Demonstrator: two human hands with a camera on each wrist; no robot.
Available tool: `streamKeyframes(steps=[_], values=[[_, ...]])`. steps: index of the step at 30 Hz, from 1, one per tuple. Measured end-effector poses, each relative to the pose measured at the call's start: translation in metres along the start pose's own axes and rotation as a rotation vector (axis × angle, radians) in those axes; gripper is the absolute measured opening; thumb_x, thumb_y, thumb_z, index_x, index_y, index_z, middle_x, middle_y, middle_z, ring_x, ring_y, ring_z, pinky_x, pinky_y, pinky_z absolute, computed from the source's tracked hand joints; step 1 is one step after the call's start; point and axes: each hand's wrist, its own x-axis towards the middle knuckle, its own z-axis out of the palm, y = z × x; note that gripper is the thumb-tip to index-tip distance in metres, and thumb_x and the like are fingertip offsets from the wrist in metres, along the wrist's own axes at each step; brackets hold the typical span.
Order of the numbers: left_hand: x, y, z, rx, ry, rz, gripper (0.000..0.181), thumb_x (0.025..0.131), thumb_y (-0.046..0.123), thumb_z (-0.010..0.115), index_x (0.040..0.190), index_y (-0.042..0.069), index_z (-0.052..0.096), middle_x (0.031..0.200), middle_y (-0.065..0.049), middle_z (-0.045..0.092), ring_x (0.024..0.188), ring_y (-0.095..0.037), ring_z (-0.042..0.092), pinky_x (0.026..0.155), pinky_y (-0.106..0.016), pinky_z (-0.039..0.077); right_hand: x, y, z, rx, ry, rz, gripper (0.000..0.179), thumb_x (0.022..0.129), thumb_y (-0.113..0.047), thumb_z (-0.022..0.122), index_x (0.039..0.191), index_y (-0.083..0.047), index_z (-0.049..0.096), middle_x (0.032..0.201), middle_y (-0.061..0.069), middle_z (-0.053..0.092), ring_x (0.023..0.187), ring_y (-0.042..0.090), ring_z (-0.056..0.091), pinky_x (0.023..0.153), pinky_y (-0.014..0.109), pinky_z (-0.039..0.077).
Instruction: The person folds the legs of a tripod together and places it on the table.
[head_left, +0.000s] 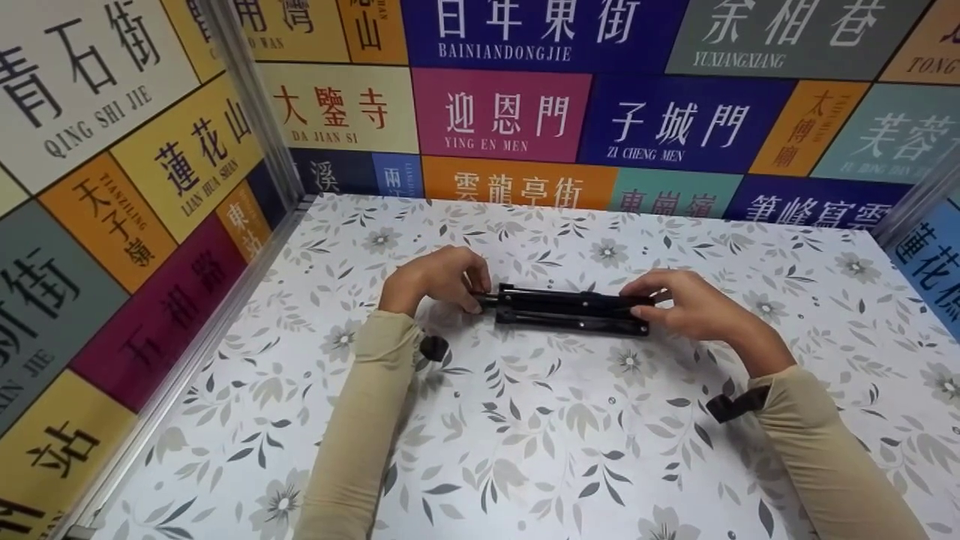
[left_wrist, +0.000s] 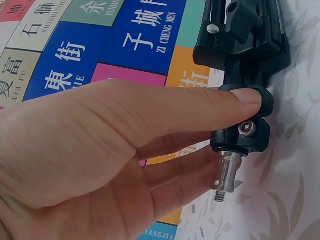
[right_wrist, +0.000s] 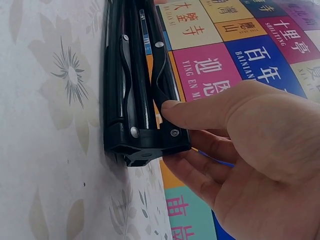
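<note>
A folded black light stand (head_left: 574, 306) lies crosswise low over the table, its legs and flat braces folded along its length. My left hand (head_left: 444, 279) pinches its left end, thumb laid on the black collar (left_wrist: 267, 102) and fingers curled behind. Beyond that thumb, a silver spigot (left_wrist: 226, 172) with a threaded tip sticks out in the left wrist view. At the other end my right hand (head_left: 694, 306) grips the stand, its thumb against a flat brace (right_wrist: 159, 75) near the riveted end piece (right_wrist: 150, 145). The right fingers curl behind that end.
The table (head_left: 525, 450) is covered with white cloth printed in grey leaves and flowers. Panels with coloured street-name signs (head_left: 502, 112) rise behind it and along the left side (head_left: 172, 315). Dark straps (head_left: 739, 403) hang at both wrists.
</note>
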Motion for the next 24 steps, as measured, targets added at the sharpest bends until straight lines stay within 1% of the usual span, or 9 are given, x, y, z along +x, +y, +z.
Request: streamKeyframes(steps=[8, 12, 17, 21, 24], values=[[-0.0007, -0.0017, -0.0005, 0.003, -0.013, -0.012, 0.032, 0.087, 0.005, 0.088, 0.117, 0.008, 0.078, 0.121, -0.012, 0.080, 0.118, -0.026, 0.074, 0.110, -0.042, 0.057, 0.0015, -0.0011, -0.0001, -0.009, -0.002, 0.009, 0.028, 0.098, -0.004, 0.078, 0.126, -0.005, 0.078, 0.123, 0.013, 0.079, 0.120, 0.033, 0.072, 0.106, 0.054, 0.061], [-0.0004, -0.0011, -0.0001, 0.015, -0.015, -0.022, 0.031, 0.087, 0.007, 0.087, 0.117, 0.008, 0.078, 0.121, -0.011, 0.079, 0.118, -0.025, 0.074, 0.109, -0.042, 0.058, 0.0014, -0.0020, -0.0003, -0.020, -0.008, 0.013, 0.028, 0.099, -0.005, 0.078, 0.127, -0.006, 0.077, 0.123, 0.013, 0.079, 0.120, 0.034, 0.073, 0.106, 0.055, 0.060], [-0.0001, -0.0009, -0.0007, 0.004, -0.014, -0.033, 0.031, 0.087, 0.006, 0.087, 0.116, 0.009, 0.078, 0.120, -0.010, 0.079, 0.117, -0.025, 0.074, 0.108, -0.042, 0.058, 0.0018, -0.0017, -0.0002, -0.025, -0.004, 0.013, 0.028, 0.099, -0.005, 0.078, 0.127, -0.006, 0.077, 0.123, 0.013, 0.080, 0.119, 0.034, 0.073, 0.106, 0.056, 0.060], [-0.0006, -0.0016, -0.0012, -0.004, -0.015, -0.024, 0.030, 0.088, 0.008, 0.087, 0.117, 0.008, 0.078, 0.120, -0.011, 0.079, 0.117, -0.025, 0.073, 0.107, -0.042, 0.058, 0.0021, -0.0009, 0.0006, -0.025, -0.002, 0.012, 0.028, 0.099, -0.005, 0.078, 0.127, -0.005, 0.077, 0.124, 0.013, 0.079, 0.120, 0.035, 0.074, 0.106, 0.056, 0.060], [-0.0013, -0.0028, -0.0019, -0.015, -0.013, -0.013, 0.029, 0.092, 0.012, 0.085, 0.119, 0.007, 0.077, 0.120, -0.010, 0.079, 0.115, -0.024, 0.073, 0.104, -0.041, 0.060, 0.0025, -0.0010, 0.0012, -0.020, -0.004, 0.009, 0.030, 0.099, -0.005, 0.078, 0.129, -0.003, 0.075, 0.126, 0.014, 0.079, 0.120, 0.035, 0.073, 0.106, 0.056, 0.060]])
